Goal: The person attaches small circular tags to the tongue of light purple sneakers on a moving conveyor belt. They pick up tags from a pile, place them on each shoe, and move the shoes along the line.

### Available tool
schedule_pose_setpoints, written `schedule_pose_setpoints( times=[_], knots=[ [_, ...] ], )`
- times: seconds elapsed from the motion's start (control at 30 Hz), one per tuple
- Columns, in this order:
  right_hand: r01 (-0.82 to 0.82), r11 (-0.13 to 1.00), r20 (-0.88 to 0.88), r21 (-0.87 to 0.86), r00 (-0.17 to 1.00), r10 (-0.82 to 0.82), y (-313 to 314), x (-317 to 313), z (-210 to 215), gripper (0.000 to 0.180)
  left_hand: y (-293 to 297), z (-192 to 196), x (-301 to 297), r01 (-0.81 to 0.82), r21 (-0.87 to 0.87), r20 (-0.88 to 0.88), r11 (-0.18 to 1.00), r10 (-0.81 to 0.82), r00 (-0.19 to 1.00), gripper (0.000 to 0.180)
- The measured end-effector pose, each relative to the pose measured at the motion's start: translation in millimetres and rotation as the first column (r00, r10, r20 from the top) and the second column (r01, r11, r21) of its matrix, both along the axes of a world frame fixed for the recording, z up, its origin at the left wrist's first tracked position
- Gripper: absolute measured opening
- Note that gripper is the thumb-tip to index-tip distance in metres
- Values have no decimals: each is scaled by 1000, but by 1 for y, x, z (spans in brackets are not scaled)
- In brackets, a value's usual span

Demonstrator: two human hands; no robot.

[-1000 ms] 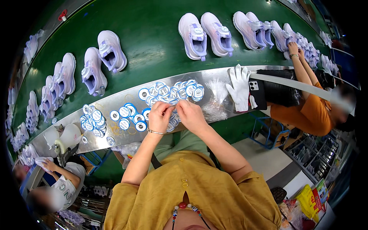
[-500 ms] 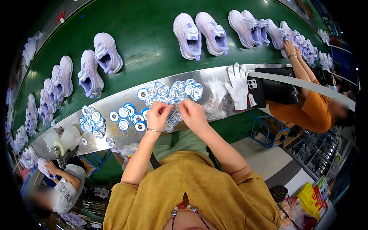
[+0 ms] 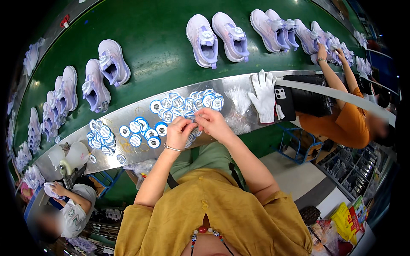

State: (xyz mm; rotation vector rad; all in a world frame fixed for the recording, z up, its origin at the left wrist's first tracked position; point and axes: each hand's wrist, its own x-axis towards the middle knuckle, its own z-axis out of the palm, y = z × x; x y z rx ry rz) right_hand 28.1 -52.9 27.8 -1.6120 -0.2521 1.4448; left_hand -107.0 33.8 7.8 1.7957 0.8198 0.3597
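Note:
My left hand (image 3: 178,131) and my right hand (image 3: 212,124) meet over the metal ledge (image 3: 164,88), fingertips pinched close together. Whatever is between the fingers is too small to make out. Beneath and beyond them spreads a heap of round white tags (image 3: 175,102) with blue rims, partly hidden by my hands. To the left lie a looser group of the same tags (image 3: 136,127) and a denser pile (image 3: 102,135). Just right of my right hand rests a bundle of thin clear plastic strands (image 3: 239,100).
Beyond the ledge, a green conveyor belt (image 3: 153,42) carries pale lilac sneakers (image 3: 203,40) in pairs. A white glove (image 3: 264,97) and a phone (image 3: 280,93) lie at right. Co-workers' hands (image 3: 323,53) handle shoes at the right and lower left. Thin yellow loops (image 3: 143,147) lie among the tags.
My right hand has moved left, and its fingertips now meet those of my left hand. The sneakers have shifted slightly left along the belt. One of the right co-worker's hands has moved right.

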Motion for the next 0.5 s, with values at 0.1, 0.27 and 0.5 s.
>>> schedule_pose_setpoints(
  times=[0.1, 0.27, 0.5],
  knots=[
    [53, 998, -25, -38, 998, -54, -8, 6, -2, 12, -4, -3, 5, 28, -80, -23, 996, -30, 999, 11],
    [-6, 999, 324, 54, 946, -12, -19, 2, -8, 11, -10, -28, 0, -110, -225, -39, 968, 104, 994, 17],
    [-100, 995, 492, 1, 866, 87, -12, 1, -15, 11, -7, -21, 3, -91, -196, -40, 976, 85, 996, 16]
  ],
)
